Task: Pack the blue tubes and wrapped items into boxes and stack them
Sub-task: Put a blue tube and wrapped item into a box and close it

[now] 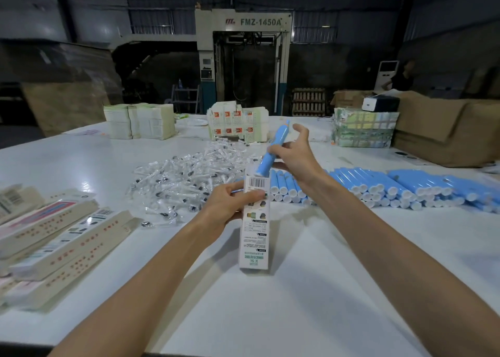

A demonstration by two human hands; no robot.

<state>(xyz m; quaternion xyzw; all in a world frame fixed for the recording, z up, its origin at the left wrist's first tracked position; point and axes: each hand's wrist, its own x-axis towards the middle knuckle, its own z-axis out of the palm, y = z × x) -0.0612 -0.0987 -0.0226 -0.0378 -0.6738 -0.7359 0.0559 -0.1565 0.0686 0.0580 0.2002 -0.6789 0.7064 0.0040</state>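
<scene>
My left hand (230, 202) grips a long white printed box (254, 229) near its far, open end; the box rests on the white table (270, 302), lengthwise away from me. My right hand (295, 156) holds a blue tube (273, 148) tilted, its white lower end just above the box's open end. A row of stacked blue tubes (378, 186) lies on the right. A heap of small clear-wrapped items (186, 178) spreads across the middle of the table.
Several filled long boxes (59, 237) lie stacked at the left. Stacks of flat cartons (140, 120) (238, 124) stand at the far side, with a taped bundle (364, 128) and brown cardboard boxes (446, 132) at the right. A person (403, 76) stands far right.
</scene>
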